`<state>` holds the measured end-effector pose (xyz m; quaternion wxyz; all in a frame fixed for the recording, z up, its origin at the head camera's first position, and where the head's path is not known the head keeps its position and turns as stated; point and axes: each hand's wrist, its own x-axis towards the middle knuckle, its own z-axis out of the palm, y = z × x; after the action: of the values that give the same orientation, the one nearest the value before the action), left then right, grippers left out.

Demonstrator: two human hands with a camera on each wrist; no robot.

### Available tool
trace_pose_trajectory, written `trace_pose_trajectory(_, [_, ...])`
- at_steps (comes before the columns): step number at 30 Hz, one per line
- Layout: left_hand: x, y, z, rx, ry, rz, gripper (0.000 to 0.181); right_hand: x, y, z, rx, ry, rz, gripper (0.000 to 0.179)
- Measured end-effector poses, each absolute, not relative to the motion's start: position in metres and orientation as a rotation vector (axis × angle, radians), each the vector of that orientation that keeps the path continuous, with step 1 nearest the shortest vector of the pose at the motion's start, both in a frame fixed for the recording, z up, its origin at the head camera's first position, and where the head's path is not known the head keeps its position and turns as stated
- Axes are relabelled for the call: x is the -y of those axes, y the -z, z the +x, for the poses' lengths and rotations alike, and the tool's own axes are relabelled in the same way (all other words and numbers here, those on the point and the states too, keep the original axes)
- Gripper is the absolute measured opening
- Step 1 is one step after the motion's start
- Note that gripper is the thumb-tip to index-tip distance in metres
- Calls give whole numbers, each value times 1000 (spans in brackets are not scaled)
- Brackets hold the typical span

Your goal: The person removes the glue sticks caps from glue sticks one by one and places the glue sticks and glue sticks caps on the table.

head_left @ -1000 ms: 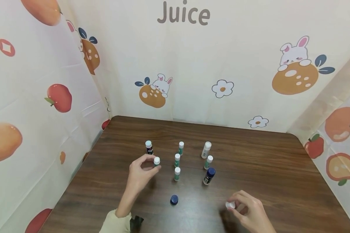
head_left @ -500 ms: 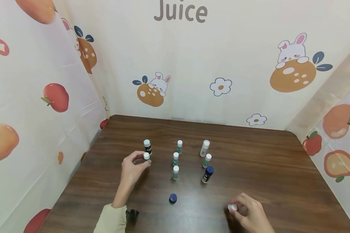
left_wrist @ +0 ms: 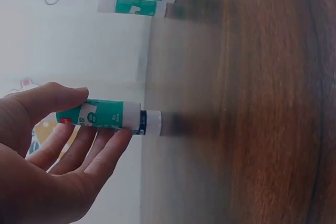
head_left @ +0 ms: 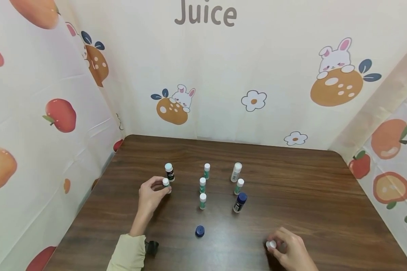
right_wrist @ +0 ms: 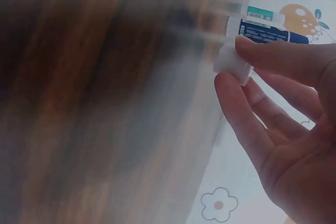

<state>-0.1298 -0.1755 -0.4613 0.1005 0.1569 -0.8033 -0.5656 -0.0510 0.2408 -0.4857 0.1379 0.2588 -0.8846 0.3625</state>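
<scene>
My left hand [head_left: 150, 195] pinches a green-and-white glue stick [left_wrist: 107, 114] upright between thumb and fingers, its top partly behind the thumb in the left wrist view. Just beyond it stands a dark glue stick [head_left: 170, 172] with a pale cap. Near the front right, my right hand [head_left: 289, 248] pinches a small white cap [right_wrist: 232, 64] between thumb and fingertip. A loose dark blue cap [head_left: 199, 231] lies on the table between the hands.
Several small green glue sticks [head_left: 202, 185] stand in a middle column on the wooden table [head_left: 291, 188]. Right of them stand a white glue stick [head_left: 236, 172], another green one [head_left: 239, 186] and a larger dark blue one [head_left: 239, 202]. A printed curtain [head_left: 217, 75] encloses the back and sides.
My left hand has carried the green glue stick leftward, to just in front of the dark one. The right hand still holds the white cap and has barely moved.
</scene>
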Motion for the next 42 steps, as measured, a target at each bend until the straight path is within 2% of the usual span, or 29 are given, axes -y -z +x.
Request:
trace_pose_trajectory(18, [177,474,-143,2431,1643,475,28,-247,500,-50,2578,-1070,815,43])
trace_pose_trajectory(27, [176,476,-143,2451,1611,467,32,-246,486,-46,2824,-1110,631,29])
trace_pose_trajectory(33, [177,474,-137,2453,1637,445,40,-242,481,-42,2763,-1039,411,33])
trace_pose_trajectory(42, [178,462,-122,2438,1645,425,47,-240,479,-45,2573,-990,483,42])
